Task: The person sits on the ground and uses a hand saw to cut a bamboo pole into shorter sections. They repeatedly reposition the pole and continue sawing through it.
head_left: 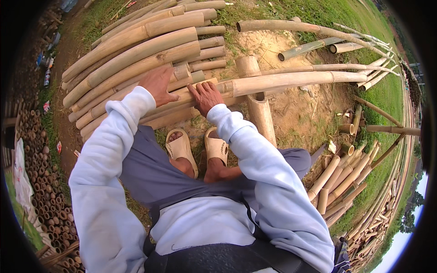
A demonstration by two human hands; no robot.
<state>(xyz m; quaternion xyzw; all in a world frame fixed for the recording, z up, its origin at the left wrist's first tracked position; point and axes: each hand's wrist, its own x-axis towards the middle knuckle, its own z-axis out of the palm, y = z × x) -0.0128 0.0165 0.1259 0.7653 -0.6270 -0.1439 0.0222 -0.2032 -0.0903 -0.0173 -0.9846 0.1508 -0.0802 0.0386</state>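
Observation:
A long pale bamboo pole (291, 83) runs from in front of me out to the right, resting across a thick bamboo post piece (262, 122). My right hand (207, 97) is closed over the near part of this pole, fingers curled across its top. To its left, my left hand (157, 86) reaches over a pile of cut bamboo lengths (150, 50), thumb and fingers apart. It appears to hold nothing, though its fingertips are partly hard to make out against the bamboo.
My sandalled feet (180, 148) are on the ground just below the pile. Shorter bamboo pieces (343, 179) lie at the right, and more poles (314, 29) at the far right. Stacked bamboo ends (45, 191) fill the left side.

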